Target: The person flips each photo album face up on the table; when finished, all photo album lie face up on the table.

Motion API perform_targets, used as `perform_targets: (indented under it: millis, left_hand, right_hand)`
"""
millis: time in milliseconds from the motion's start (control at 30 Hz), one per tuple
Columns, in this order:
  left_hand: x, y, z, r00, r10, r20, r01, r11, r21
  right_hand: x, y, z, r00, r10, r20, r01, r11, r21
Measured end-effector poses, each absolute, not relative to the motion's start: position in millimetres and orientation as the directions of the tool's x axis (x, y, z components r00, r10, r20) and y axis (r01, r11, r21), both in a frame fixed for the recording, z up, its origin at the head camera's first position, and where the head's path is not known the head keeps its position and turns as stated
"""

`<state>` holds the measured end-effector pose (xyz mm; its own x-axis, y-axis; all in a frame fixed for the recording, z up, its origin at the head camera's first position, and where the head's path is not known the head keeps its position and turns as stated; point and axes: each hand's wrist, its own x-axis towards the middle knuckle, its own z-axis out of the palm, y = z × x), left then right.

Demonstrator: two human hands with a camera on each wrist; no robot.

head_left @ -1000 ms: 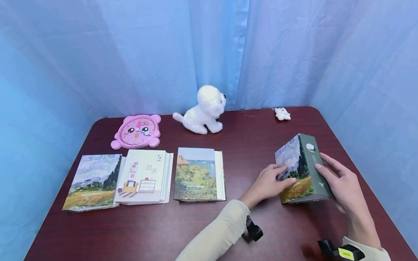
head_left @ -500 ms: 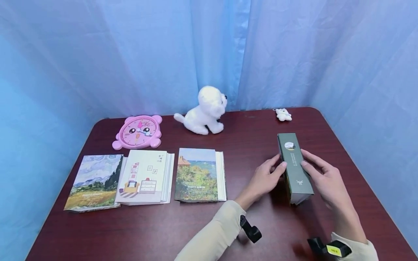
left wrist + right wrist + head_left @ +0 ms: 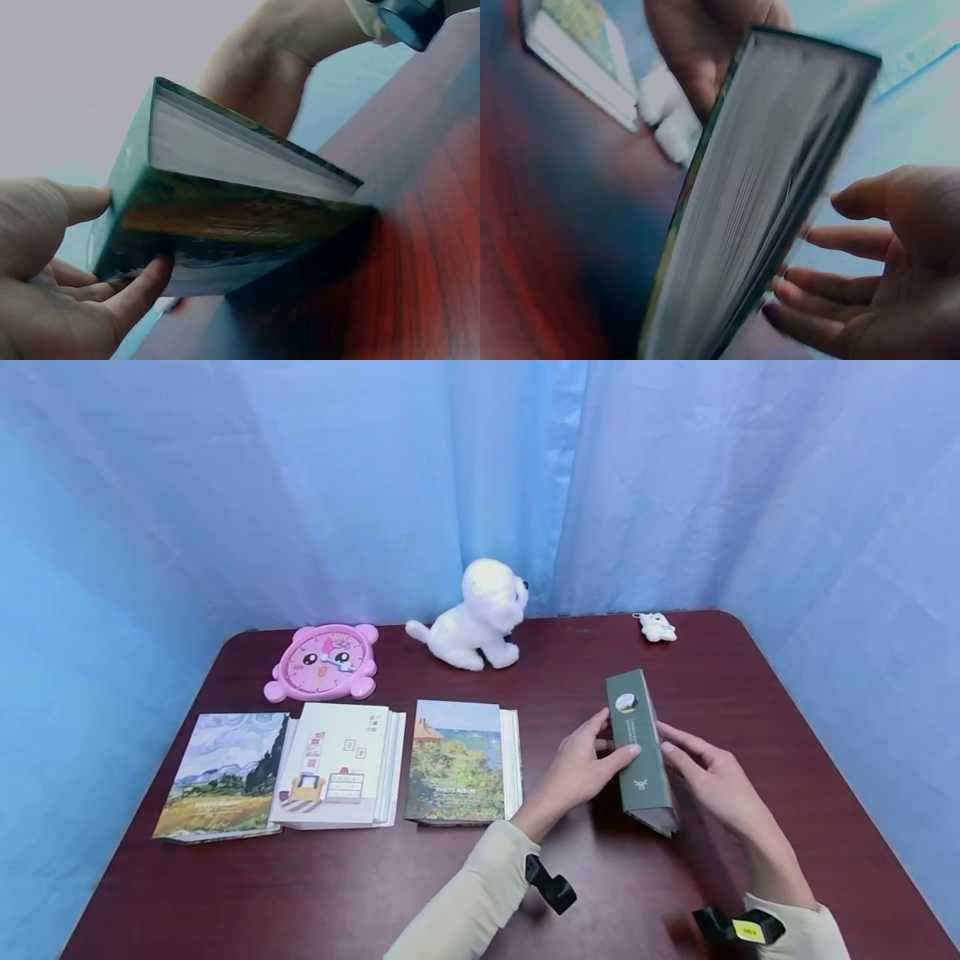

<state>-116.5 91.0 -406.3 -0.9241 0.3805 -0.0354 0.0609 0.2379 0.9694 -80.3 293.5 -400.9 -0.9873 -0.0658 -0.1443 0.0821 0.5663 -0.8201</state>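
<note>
A thick green-spined photo album (image 3: pixel 647 781) stands on its page edge, spine up and leaning to the left. My left hand (image 3: pixel 576 767) grips it from the left. Its thumb lies on the spine, and in the left wrist view other fingers press the painted cover (image 3: pixel 217 225). From the right, my right hand (image 3: pixel 716 781) touches the opposite cover with extended fingertips, as the right wrist view shows beside the white page block (image 3: pixel 757 172). To the left lies a photo album with a seaside painting (image 3: pixel 453 768).
Further left lie a white album with a furniture drawing (image 3: pixel 337 760) and a wheat-field album (image 3: pixel 225 777). Behind are a pink bear-shaped clock (image 3: pixel 324 662), a white plush dog (image 3: pixel 480 618) and a small white plush toy (image 3: pixel 657 627). Blue curtains (image 3: pixel 360 485) surround the table (image 3: pixel 300 893).
The album has tipped from its painted cover showing, to spine up, to leaning left. Both hands moved left with it. The left thumb went from the cover onto the spine.
</note>
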Motion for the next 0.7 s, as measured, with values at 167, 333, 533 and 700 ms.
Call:
perform_targets:
  millis: [167, 333, 533, 700]
  left_hand:
    - [-118, 78, -407, -0.923, 0.361, -0.134, -0.041, 0.254, 0.966]
    - [-120, 70, -408, -0.918, 0.344, -0.197, -0.083, 0.317, 0.945]
    - [-122, 65, -414, -0.913, 0.353, -0.205, -0.058, 0.385, 0.921]
    - [-121, 62, -420, -0.913, 0.341, -0.222, -0.053, 0.442, 0.896]
  right_hand:
    - [-85, 294, -415, -0.970, -0.064, -0.236, 0.140, 0.648, -0.749]
    - [-88, 291, -424, -0.960, -0.040, -0.278, 0.188, 0.645, -0.741]
    - [-91, 289, -427, -0.957, -0.018, -0.289, 0.206, 0.657, -0.725]
    - [-92, 285, -429, -0.971, -0.017, -0.238, 0.152, 0.724, -0.673]
